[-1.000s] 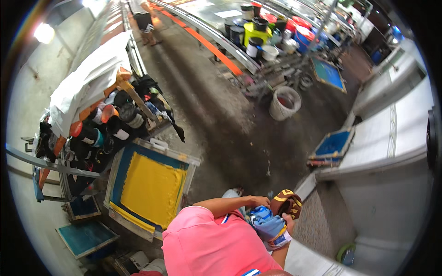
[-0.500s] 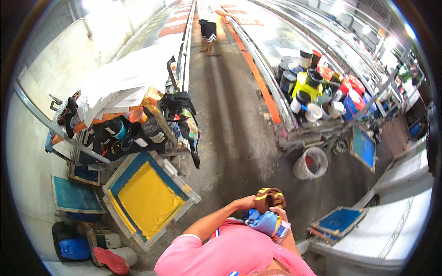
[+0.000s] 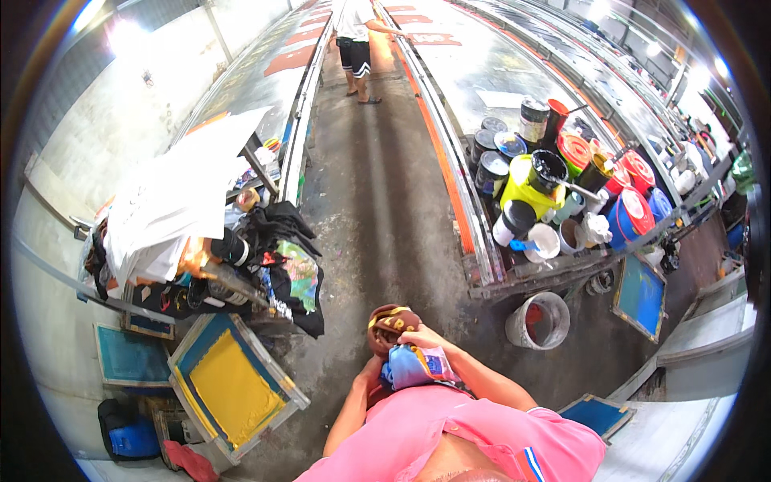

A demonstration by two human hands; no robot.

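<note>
In front of my chest is a rounded brown fabric bundle [image 3: 393,325] with yellow marks and a dark hollow in its near side. My right hand [image 3: 419,338] grips it from the right, fingers curled at its near edge. Low on its left side my left hand [image 3: 372,372] is closed against it, its fingers partly hidden. A blue cloth [image 3: 406,367] with a coloured printed end lies bunched below my right hand and wrist, close to my pink shirt. Whether a hand also holds the blue cloth, I cannot tell.
A screen frame with yellow ink [image 3: 233,390] leans at the lower left. Above it, a cluttered bench [image 3: 229,269] bears white sheets and black cloth. Ink tubs [image 3: 530,181] crowd the right table; a dirty white bucket [image 3: 538,321] stands below. A person [image 3: 354,48] stands far down the aisle.
The brown bundle and both hands have shifted left and slightly up in view. My left hand has gone from the bundle's top-left to its lower left; my right hand now reaches further over it.
</note>
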